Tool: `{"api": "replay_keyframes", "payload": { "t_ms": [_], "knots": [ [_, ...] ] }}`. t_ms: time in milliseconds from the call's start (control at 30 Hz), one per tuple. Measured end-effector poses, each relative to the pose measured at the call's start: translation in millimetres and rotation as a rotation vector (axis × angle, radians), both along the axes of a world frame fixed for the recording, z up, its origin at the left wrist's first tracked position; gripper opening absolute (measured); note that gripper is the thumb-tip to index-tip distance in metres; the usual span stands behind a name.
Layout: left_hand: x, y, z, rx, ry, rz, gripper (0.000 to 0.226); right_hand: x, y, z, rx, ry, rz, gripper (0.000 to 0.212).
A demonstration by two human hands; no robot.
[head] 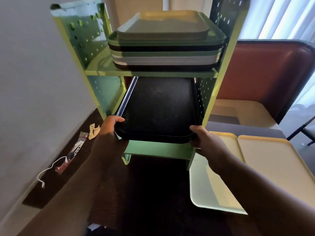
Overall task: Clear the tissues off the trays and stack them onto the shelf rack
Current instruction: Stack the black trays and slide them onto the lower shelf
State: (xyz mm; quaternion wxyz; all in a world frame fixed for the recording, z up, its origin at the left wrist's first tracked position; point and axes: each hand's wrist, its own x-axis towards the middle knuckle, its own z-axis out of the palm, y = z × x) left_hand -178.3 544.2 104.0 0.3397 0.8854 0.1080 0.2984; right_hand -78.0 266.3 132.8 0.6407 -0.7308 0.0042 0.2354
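A black tray (158, 108) lies partway inside the lower level of the green shelf rack (109, 72), its near edge sticking out toward me. My left hand (109, 128) grips the tray's near left corner, fingers curled over the rim. My right hand (202, 138) grips the near right corner. A stack of several trays (165, 43), green, black and grey, fills the rack's upper shelf. A crumpled tissue (93, 130) lies on the dark table to the left of my left hand.
A pale green tray (209, 189) and a yellow tray (276, 160) lie on the table at the right. A wrapped utensil packet (71, 154) and a white string (47, 171) lie at the left by the wall. A brown booth seat (265, 70) stands behind.
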Motion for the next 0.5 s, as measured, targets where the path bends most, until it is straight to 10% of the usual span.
{"api": "replay_keyframes", "payload": {
  "t_ms": [500],
  "knots": [
    [12.7,15.1,7.8,-0.117,0.069,-0.071,0.058,5.5,8.4,-2.1,-0.124,0.003,-0.002,0.055]
  ]
}}
